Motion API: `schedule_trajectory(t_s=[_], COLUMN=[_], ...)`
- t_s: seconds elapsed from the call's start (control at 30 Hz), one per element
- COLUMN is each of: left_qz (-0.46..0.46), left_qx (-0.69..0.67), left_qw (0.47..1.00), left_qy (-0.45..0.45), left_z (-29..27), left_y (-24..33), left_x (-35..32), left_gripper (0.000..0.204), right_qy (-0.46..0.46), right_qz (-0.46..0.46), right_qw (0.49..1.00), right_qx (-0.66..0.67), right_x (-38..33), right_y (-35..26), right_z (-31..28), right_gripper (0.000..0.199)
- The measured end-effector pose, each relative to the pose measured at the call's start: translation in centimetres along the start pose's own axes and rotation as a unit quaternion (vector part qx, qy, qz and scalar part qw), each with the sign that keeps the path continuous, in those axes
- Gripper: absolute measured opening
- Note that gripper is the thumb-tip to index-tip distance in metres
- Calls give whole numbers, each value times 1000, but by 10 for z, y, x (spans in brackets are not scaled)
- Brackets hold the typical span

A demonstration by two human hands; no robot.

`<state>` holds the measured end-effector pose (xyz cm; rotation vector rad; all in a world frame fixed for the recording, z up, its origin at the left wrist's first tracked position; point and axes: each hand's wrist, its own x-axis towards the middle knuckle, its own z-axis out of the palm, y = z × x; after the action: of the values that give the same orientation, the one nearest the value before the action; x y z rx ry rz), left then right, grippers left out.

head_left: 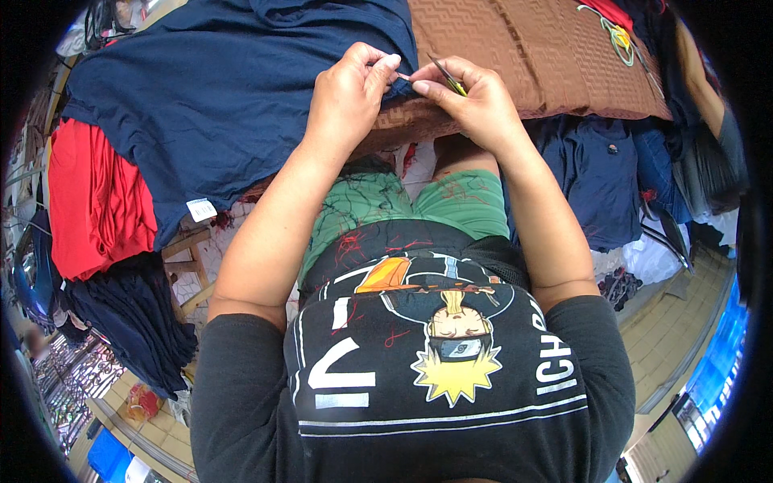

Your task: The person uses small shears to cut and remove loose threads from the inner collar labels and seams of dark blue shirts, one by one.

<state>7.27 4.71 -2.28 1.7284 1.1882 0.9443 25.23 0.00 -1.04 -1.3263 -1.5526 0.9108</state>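
A dark navy garment lies spread over a brown-covered table. My left hand pinches the garment's edge near the table's front. Right beside it, my right hand holds small yellow-handled thread snips, their blades pointing at the spot between my fingers. The two hands nearly touch. A white tag hangs from the garment's lower edge.
A red cloth pile and folded dark garments lie at my left. More navy clothes hang at the right of my lap. A wooden stool frame stands below the table. Tiled floor lies at the right.
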Motion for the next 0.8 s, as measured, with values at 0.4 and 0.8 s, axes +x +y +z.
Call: schedule_trajectory(t_s=[0.4, 0.8], left_qz=[37, 142], left_qx=[74, 286], left_qw=[996, 943], left_qy=[13, -93], left_z=[1, -9], left_y=[16, 26], left_x=[-8, 9], left_gripper=[22, 23], right_qy=[76, 82], right_qz=[-60, -87], right_qw=[990, 977], right_qx=[-101, -176], right_x=[8, 6], right_y=[-6, -17], right_z=[15, 4], right_gripper=[19, 22])
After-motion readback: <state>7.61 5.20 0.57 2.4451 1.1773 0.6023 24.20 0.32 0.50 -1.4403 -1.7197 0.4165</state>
